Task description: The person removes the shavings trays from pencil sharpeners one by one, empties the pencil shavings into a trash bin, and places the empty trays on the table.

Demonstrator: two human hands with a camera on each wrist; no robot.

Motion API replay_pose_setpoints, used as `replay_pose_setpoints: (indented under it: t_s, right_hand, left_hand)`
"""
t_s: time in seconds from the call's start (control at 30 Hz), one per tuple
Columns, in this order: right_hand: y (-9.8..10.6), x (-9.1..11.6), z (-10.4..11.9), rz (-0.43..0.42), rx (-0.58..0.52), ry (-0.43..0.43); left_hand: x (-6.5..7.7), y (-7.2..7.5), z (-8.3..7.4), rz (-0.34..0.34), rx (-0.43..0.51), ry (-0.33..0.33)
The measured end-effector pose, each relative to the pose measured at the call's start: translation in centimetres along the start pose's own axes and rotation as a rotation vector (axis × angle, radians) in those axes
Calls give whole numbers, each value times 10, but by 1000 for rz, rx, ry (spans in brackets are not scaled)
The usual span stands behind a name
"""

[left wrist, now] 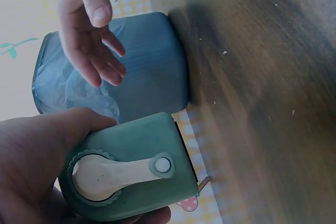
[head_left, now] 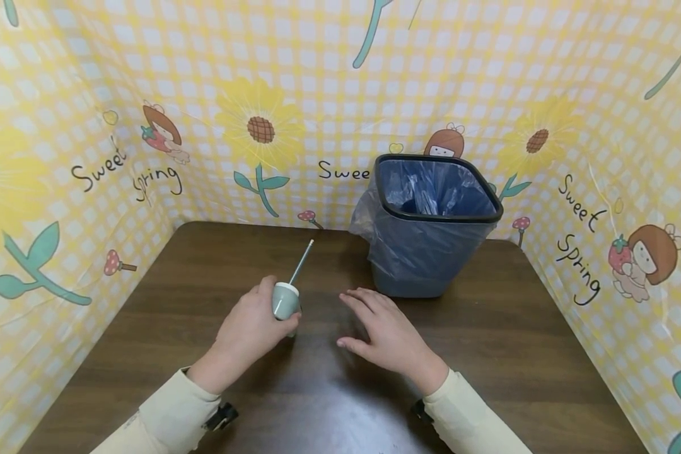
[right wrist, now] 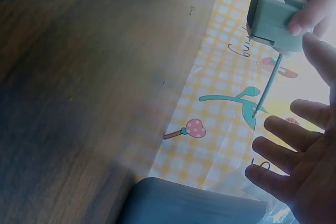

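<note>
My left hand [head_left: 251, 329] grips a green hand-crank pencil sharpener [head_left: 285, 301], fingers on one side and thumb on the other. A slim pencil [head_left: 301, 262] sticks out of its far end, pointing up and away. In the left wrist view, the sharpener's white crank handle [left wrist: 123, 176] faces the camera. The right wrist view shows the sharpener [right wrist: 275, 22] held above the table, with the pencil [right wrist: 269, 85] slanting out of it. To the right, my right hand [head_left: 383, 331] hovers over the table, fingers spread and nothing held.
A blue-grey trash bin [head_left: 411, 271] with a black rim and clear plastic liner stands at the table's back right. Small crumbs [left wrist: 225, 52] dot the brown wooden table [head_left: 164, 334]. Yellow checked cloth [head_left: 329, 107] with printed flowers hangs behind and on both sides.
</note>
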State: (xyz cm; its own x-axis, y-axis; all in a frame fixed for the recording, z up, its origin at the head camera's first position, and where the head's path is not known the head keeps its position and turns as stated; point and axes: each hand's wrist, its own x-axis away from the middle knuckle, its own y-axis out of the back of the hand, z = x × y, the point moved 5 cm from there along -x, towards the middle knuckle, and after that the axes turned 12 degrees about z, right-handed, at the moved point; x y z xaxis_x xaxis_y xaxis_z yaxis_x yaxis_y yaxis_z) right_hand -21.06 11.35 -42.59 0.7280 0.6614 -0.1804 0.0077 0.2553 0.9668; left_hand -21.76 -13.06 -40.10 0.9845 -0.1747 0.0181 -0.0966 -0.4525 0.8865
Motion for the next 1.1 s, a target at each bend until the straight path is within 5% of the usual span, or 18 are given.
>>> replay_pose_setpoints:
  t_s: [0.5,0.83,1.1]
  right_hand:
    - [4,-2,-5,-20,-6,1]
    - [7,-4,-7,-18,-4,-21]
    - [5,-4,-6,-27,-20,-3]
  left_hand:
    - [4,11,-5,11,39,-36]
    - [4,9,-6,85,72,-33]
    - [6,11,-9,70,35,-93]
